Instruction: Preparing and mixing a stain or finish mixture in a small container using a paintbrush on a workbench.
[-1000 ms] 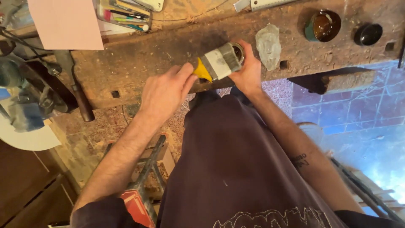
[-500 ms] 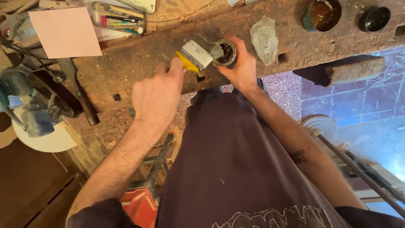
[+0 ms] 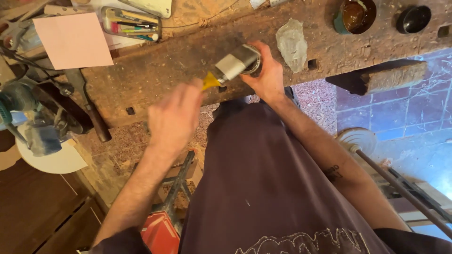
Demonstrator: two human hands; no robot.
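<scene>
At the far left a grinder [image 3: 21,101] sits by a white disc [image 3: 52,160], with a pink sheet [image 3: 73,40] above it and a clear case of pens [image 3: 132,23] to the sheet's right, all on or beside the worn wooden bench [image 3: 155,70]. A dark-handled tool [image 3: 92,115] lies at the bench's front edge.

The left hand [image 3: 176,117] hangs in front of the bench edge, blurred, its fingers loosely curled and a little apart; the fingertips are just beside the yellow handle of the brush [image 3: 226,70], but whether they touch or grip it cannot be told. The brush slants up to the right, its metal band and head lying over the mouth of the can [image 3: 252,59].

The right hand [image 3: 268,77] wraps the can from the right and below, fingers closed around its side, the thumb near the rim. The can is at the bench's front edge, tilted toward the brush.

Just right of that hand lies a crumpled clear bag [image 3: 292,42]. Further right stand a jar of brown liquid [image 3: 355,14] and a small black bowl [image 3: 413,19], and a wooden block [image 3: 386,75] juts from the bench.
</scene>
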